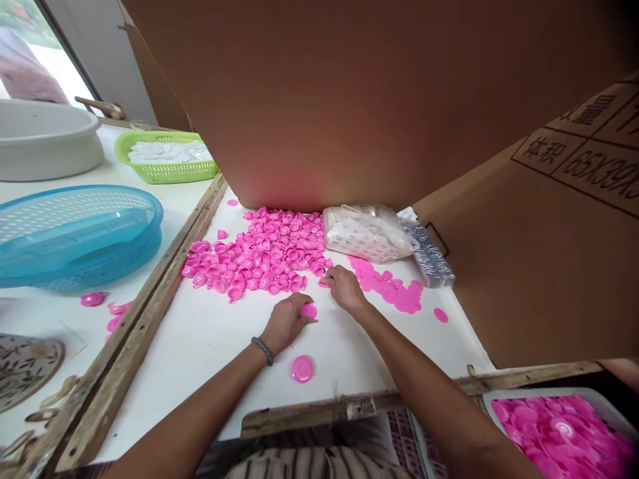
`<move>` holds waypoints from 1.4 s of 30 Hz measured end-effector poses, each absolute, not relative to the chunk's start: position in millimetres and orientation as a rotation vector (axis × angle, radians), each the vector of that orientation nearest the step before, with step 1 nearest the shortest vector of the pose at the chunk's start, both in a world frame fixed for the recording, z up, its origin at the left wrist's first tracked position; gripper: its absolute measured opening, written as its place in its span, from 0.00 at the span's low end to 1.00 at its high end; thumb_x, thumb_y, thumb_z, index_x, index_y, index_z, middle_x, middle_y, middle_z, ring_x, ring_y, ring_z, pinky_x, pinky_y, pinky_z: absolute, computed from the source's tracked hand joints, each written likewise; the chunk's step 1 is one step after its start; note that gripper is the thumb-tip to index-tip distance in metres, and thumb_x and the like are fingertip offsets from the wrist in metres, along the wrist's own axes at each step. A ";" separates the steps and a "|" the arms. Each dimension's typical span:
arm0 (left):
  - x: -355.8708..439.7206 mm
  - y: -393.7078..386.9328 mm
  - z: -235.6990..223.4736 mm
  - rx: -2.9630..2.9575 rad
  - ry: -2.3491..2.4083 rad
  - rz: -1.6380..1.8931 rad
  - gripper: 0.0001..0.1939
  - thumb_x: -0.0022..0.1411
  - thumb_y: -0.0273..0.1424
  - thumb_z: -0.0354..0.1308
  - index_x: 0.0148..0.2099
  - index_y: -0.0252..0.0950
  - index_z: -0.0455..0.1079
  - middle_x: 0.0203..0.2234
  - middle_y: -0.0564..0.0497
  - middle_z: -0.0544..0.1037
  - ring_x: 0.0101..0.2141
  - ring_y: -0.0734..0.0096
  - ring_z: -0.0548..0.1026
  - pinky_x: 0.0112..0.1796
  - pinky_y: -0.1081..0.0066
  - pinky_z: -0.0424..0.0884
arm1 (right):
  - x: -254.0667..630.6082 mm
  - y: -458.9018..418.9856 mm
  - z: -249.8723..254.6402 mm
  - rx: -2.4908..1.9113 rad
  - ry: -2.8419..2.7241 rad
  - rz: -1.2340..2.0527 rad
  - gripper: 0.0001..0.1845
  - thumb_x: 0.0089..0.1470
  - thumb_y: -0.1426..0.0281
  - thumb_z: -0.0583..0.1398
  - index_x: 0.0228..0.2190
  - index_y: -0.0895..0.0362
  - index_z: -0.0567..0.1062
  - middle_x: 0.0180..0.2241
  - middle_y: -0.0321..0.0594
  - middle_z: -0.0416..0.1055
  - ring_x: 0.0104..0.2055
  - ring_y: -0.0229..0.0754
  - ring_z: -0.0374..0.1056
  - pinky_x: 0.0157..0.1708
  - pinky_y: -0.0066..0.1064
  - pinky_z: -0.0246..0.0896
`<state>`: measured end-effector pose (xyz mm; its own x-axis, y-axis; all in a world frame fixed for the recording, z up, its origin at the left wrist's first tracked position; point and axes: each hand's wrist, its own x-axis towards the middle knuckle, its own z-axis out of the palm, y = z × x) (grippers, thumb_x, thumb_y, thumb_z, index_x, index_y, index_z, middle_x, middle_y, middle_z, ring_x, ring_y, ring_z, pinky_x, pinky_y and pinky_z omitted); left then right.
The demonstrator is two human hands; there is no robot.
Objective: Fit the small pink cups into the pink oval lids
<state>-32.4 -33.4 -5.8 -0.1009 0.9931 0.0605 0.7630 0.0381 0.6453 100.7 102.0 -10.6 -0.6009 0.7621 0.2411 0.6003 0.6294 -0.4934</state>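
Observation:
My left hand (288,324), with a dark bead bracelet at the wrist, curls its thumb and fingers around the edge of a small pink toy saucer (309,311) at the tabletop. Pinched together at the near right edge of the cup pile, the fingers of my right hand (345,287) have a small pink piece (323,283) at their tips; its shape is partly hidden. Many pink toy teacups (279,249) lie heaped beyond both hands. Another pink saucer (302,368) rests flat nearer my body. More flat pink discs (387,285) are spread to the right.
A clear plastic bag (369,233) and silvery wrapped packs (429,253) lie against the tall cardboard (374,100). Leftward, past a wooden edge strip (144,313), stand a blue basket (134,246) and a green basket (174,174). A tub (486,406) of pink pieces sits lower right.

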 end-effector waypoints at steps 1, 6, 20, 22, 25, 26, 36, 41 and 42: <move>-31.4 -33.7 -6.0 1.769 1.903 0.771 0.16 0.52 0.31 0.63 0.44 0.37 0.69 0.36 0.49 0.75 0.33 0.68 0.72 0.37 0.70 0.66 | 103.1 100.9 -9.8 -1.137 -2.416 0.527 0.08 0.54 0.77 0.54 0.26 0.59 0.72 0.29 0.40 0.69 0.30 0.37 0.64 0.28 0.27 0.55; -28.0 -37.5 -9.3 1.738 1.884 0.814 0.14 0.53 0.30 0.62 0.43 0.35 0.69 0.36 0.49 0.75 0.33 0.69 0.71 0.37 0.70 0.66 | 102.8 100.2 -4.6 -1.272 -2.397 0.634 0.05 0.53 0.74 0.55 0.27 0.58 0.71 0.26 0.38 0.69 0.28 0.38 0.64 0.25 0.25 0.52; -28.4 -42.1 -15.8 1.653 1.838 0.925 0.15 0.52 0.30 0.62 0.43 0.36 0.68 0.37 0.49 0.73 0.31 0.72 0.68 0.34 0.72 0.65 | 85.2 100.4 -3.4 -1.092 -2.361 0.710 0.06 0.53 0.78 0.55 0.31 0.57 0.70 0.30 0.36 0.68 0.31 0.36 0.65 0.28 0.24 0.54; -29.2 -42.5 -17.9 1.663 1.841 0.931 0.15 0.53 0.31 0.62 0.44 0.35 0.68 0.37 0.49 0.73 0.31 0.72 0.68 0.35 0.71 0.66 | 92.9 97.0 0.3 -1.165 -2.313 0.747 0.05 0.52 0.78 0.56 0.30 0.57 0.70 0.27 0.35 0.68 0.29 0.36 0.65 0.27 0.25 0.54; -30.0 -42.9 -21.1 1.650 1.855 0.934 0.17 0.53 0.31 0.62 0.46 0.35 0.68 0.37 0.49 0.73 0.31 0.72 0.69 0.35 0.71 0.66 | 107.7 88.0 6.6 -1.060 -2.313 0.645 0.05 0.54 0.75 0.57 0.27 0.58 0.71 0.29 0.37 0.69 0.30 0.37 0.64 0.30 0.27 0.56; -30.1 -42.9 -21.6 1.643 1.857 0.936 0.18 0.52 0.30 0.62 0.46 0.35 0.68 0.37 0.49 0.73 0.31 0.72 0.69 0.35 0.71 0.66 | 111.4 84.4 7.6 -0.957 -2.347 0.613 0.04 0.54 0.74 0.57 0.28 0.58 0.72 0.31 0.38 0.69 0.32 0.37 0.65 0.32 0.28 0.58; -28.7 -43.1 -20.1 1.517 1.870 1.018 0.25 0.52 0.27 0.61 0.53 0.39 0.60 0.37 0.53 0.74 0.28 0.76 0.69 0.33 0.74 0.67 | 98.2 70.7 -14.0 -0.561 -2.646 0.315 0.10 0.58 0.72 0.55 0.30 0.58 0.77 0.34 0.43 0.71 0.38 0.42 0.63 0.36 0.32 0.63; -30.3 -43.2 -24.9 1.574 1.878 1.023 0.27 0.53 0.27 0.60 0.55 0.39 0.57 0.39 0.52 0.75 0.28 0.76 0.70 0.33 0.74 0.67 | 116.8 61.5 -24.5 -0.600 -2.488 0.424 0.10 0.59 0.71 0.54 0.36 0.56 0.76 0.38 0.42 0.72 0.39 0.39 0.67 0.38 0.31 0.66; -30.4 -43.1 -25.3 1.574 1.877 1.023 0.27 0.53 0.27 0.60 0.55 0.39 0.57 0.39 0.52 0.75 0.28 0.76 0.71 0.33 0.74 0.67 | 119.7 58.0 -24.9 -0.625 -2.441 0.442 0.10 0.59 0.71 0.54 0.35 0.56 0.76 0.37 0.41 0.72 0.38 0.39 0.68 0.37 0.30 0.67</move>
<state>-30.4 -43.1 -25.3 -0.2218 0.9700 0.0998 0.6097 0.0580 0.7905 119.7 58.0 -24.9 -0.7252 0.5229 0.4479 0.3325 0.8357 -0.4371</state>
